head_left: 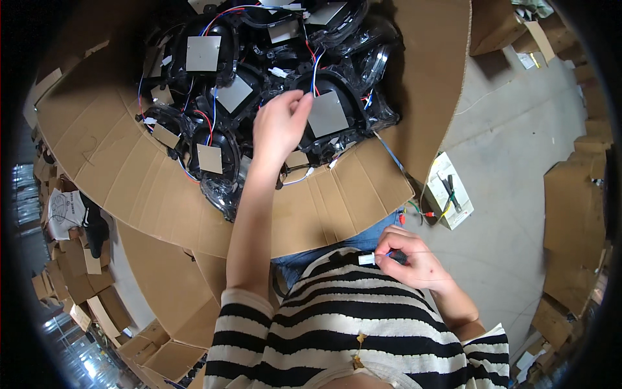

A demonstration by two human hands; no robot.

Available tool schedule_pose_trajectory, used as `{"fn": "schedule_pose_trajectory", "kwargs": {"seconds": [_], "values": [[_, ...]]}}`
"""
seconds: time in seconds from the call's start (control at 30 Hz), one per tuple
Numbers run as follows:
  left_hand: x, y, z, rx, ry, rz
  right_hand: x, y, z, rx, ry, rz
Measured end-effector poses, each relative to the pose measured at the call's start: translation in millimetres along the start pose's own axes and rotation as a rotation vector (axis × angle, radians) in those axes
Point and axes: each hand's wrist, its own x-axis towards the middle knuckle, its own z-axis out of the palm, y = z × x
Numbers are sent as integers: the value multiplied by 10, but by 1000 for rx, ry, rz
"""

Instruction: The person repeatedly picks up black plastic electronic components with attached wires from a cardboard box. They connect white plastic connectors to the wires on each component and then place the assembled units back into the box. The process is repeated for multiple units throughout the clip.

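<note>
My left hand (280, 126) reaches over a large open cardboard box (304, 227) full of black plastic housings with wires. Its fingers are bunched beside a black housing (350, 97) that has a grey square plate (328, 115) on it. Blue and red wires (315, 74) rise from that housing close to my thumb; whatever the fingertips grip is hidden. Near my waist, my right hand (414, 262) pinches a small white plug connector (367, 259). Something dark (398, 257) shows between its fingers too. Clear film covers several of the housings.
A white box (451, 194) holding black-handled tools stands on the grey floor right of the big carton. Thin cables with red clips (429, 214) hang near it. Cardboard boxes (573, 227) line the right side; more cartons (71, 269) are piled at the left.
</note>
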Motion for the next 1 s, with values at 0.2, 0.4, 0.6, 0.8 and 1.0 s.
{"fn": "schedule_pose_trajectory", "kwargs": {"seconds": [0.2, 0.4, 0.6, 0.8, 1.0], "values": [[415, 148, 323, 366, -31, -65, -103, 65, 8, 45, -2, 54], [-188, 11, 137, -200, 164, 251, -48, 35, -54, 31, 6, 27], [-1064, 117, 111, -841, -90, -244, -17, 66, -107, 44, -27, 67], [-1500, -73, 283, -816, -240, -241, -26, 87, -50, 23, -11, 34], [-1516, 5, 118, -735, -392, -286, 17, 62, -7, 11, -33, 33]]}}
